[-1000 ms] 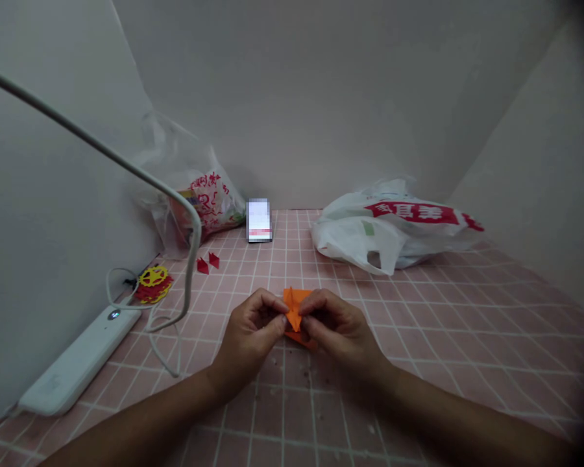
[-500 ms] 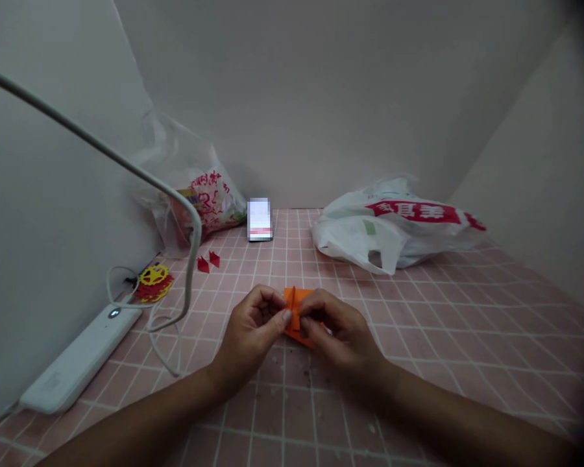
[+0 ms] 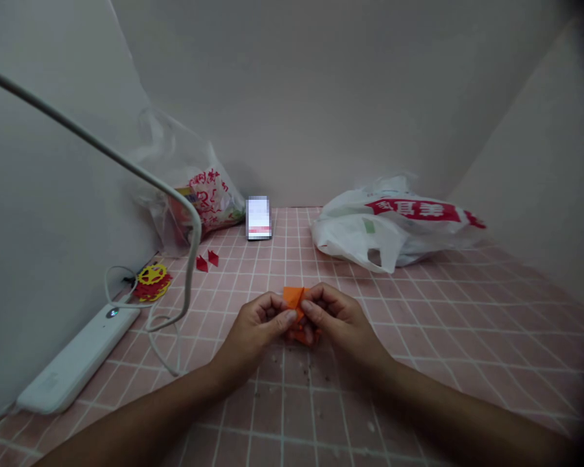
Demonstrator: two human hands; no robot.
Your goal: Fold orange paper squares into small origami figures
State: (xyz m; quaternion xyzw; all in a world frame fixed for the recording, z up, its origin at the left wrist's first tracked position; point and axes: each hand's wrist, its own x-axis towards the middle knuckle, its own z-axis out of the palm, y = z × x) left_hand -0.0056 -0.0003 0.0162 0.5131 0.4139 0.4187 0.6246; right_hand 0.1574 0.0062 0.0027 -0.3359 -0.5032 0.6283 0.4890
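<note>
Clock is from the person's seat, centered on the orange paper point(image 3: 292, 296). It's at the near middle of the desk point(image 3: 418, 324), between both hands, partly folded. Can't tell from here whether it rests on the desk or is lifted a bit.

Left hand point(image 3: 257, 332): on the paper's 9 o'clock side, pinching it, thumb on top, other fingers curled. Right hand point(image 3: 343, 322): 3 o'clock side, also pinching, thumb and index near the upper fold. Fingertips of the two hands are close together; most of the lower paper is covered, so I can't read the full fold shape.

Around it: two small red paper pieces point(image 3: 202, 263) at 10, side by side. Beyond them, a clear bag point(image 3: 209, 204) with red print, stuff inside. Phone point(image 3: 258, 217) at 11, just beside that bag, screen lit, text unreadable. White bag point(image 3: 394, 237) with a red band lies on its side toward 1–2. Pile of red and yellow cut-outs point(image 3: 152, 274) between 9 and 10, near the wall point(image 3: 43, 194). Long white case point(image 3: 78, 363) with a round button at 8–9, also along the wall. Cable point(image 3: 193, 240) drops from upper left, looping near the cut-outs. Small specks on the desk around 6.
</note>
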